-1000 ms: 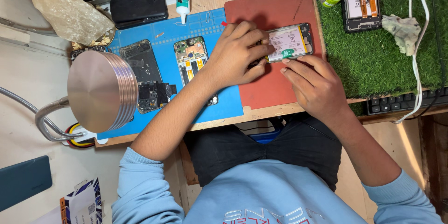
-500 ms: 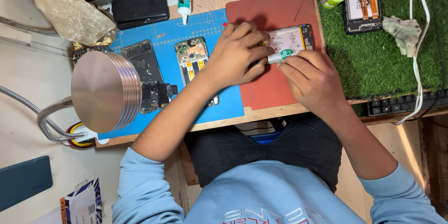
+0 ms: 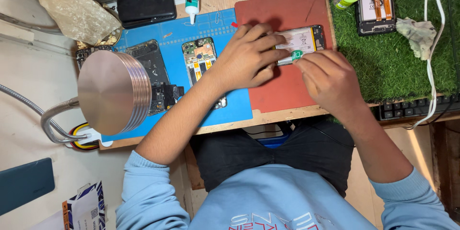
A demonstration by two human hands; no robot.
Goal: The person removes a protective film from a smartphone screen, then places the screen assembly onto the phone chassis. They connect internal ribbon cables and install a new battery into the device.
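Pinning an opened phone [image 3: 303, 42] (battery showing) on the red mat [image 3: 287, 81], the left hand [image 3: 249, 59] curls over its edge; the right hand [image 3: 328, 79] pinches a green tab [image 3: 296, 55].

A phone repair workbench: opened phones [image 3: 203, 62] lie on silicone work mats [image 3: 282, 14].

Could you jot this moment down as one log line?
left hand: steadies opened white-backed phone | right hand: pinches small green tab at phone's edge | surface: red rubber mat

An opened phone [image 3: 301, 42] with pale battery exposed lies flat on the red mat [image 3: 287, 86]
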